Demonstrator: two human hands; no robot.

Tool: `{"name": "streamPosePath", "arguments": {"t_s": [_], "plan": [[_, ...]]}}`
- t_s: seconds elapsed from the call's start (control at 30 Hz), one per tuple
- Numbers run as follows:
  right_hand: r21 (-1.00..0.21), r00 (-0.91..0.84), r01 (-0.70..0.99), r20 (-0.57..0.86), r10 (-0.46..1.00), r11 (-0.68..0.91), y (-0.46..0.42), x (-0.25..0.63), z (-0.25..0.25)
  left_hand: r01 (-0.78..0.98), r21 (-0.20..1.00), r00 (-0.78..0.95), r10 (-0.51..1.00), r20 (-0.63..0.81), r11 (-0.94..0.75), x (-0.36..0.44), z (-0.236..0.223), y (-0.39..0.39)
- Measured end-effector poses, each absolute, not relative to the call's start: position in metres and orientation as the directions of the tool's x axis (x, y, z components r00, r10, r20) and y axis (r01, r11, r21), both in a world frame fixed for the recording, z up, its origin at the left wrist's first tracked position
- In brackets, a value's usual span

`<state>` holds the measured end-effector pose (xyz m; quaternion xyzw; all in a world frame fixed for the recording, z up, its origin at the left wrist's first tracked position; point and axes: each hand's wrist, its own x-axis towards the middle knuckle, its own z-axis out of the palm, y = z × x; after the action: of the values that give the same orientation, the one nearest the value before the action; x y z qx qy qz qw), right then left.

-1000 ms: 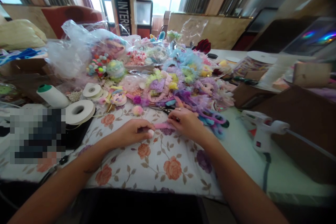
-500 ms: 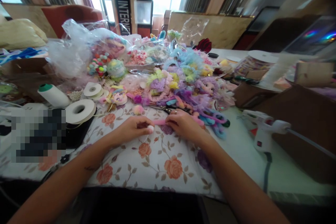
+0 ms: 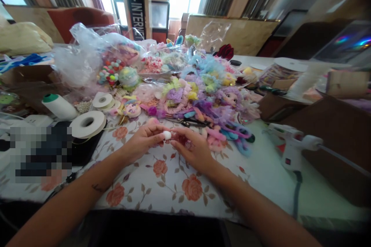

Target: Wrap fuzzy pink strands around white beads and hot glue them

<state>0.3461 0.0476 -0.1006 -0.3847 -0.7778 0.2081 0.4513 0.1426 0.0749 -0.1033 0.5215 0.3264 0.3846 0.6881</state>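
"What's on the left?"

"A white ribbon roll (image 3: 88,124), flat. Then the left hand (image 3: 142,139), nearly closed, a small white ball (image 3: 167,135) pinched between thumb and fingers above the floral cloth (image 3: 139,179)."

"And the right hand (image 3: 193,146)?"

"Just right of the ball, half curled, fingertips close by. Whether it grips anything, I can't tell."

"How best to work there?"

"I'd pinch lightly, so the ball isn't squashed, and leave its right side uncovered. Mind the dark-handled tool (image 3: 189,123) on the far side of the right hand. The glue gun (image 3: 292,142), farther right, is well apart."
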Motion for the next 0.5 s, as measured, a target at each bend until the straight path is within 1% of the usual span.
{"name": "streamPosePath", "arguments": {"t_s": [0.17,0.3,0.37,0.5], "plan": [[-0.655,-0.329,0.385,0.560,0.760,0.650,0.0464,0.3444,-0.1018,-0.193,0.971,0.500,0.866,-0.024,0.139,0.1446,-0.1037,0.0745],[-0.686,-0.277,0.384,0.552,0.786,0.617,0.0441,0.3410,-0.1028,-0.179,0.976,0.508,0.861,-0.017,0.125,0.1454,-0.1000,0.0741],[-0.704,-0.252,0.377,0.547,0.798,0.602,0.0437,0.3396,-0.1029,-0.156,0.983,0.508,0.861,-0.008,0.101,0.1452,-0.0987,0.0736],[-0.718,-0.260,0.362,0.535,0.804,0.595,0.0440,0.3385,-0.1022,-0.121,0.992,0.466,0.884,0.034,0.025,0.1452,-0.0993,0.0720]]}}
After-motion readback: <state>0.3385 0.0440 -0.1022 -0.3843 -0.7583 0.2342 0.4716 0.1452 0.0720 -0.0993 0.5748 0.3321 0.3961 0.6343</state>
